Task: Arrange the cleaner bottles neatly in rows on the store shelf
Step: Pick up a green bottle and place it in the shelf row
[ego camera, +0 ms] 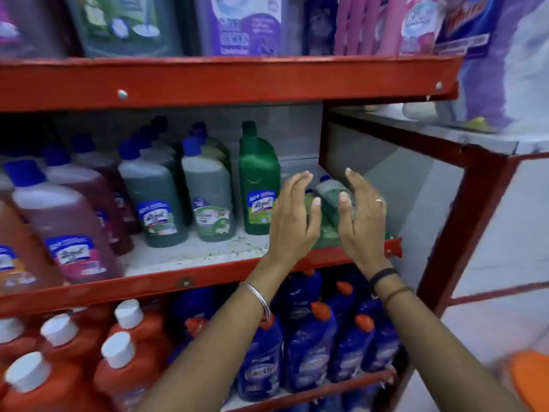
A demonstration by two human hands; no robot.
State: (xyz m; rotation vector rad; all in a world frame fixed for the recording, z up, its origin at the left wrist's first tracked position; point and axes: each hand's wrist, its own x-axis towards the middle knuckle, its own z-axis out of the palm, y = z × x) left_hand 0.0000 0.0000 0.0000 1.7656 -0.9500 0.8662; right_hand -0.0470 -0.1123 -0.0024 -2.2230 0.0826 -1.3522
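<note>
On the middle shelf (190, 254) of a red metal rack stand rows of cleaner bottles with blue caps: pink ones (68, 230) at the left, grey-green ones (154, 197) in the middle, and one solid green bottle (258, 179) upright. At the shelf's right end several green bottles (329, 197) lie on their sides in a pile. My left hand (294, 221) and my right hand (361, 221) are raised on either side of this pile, fingers spread, palms facing each other. Neither hand grips a bottle.
The shelf above holds large refill packs (246, 25) in green, purple and pink. Below are orange bottles with white caps (124, 358) and blue bottles with red caps (315, 346). The rack's right post (457, 233) stands close to my right hand. An orange object (531, 379) lies low right.
</note>
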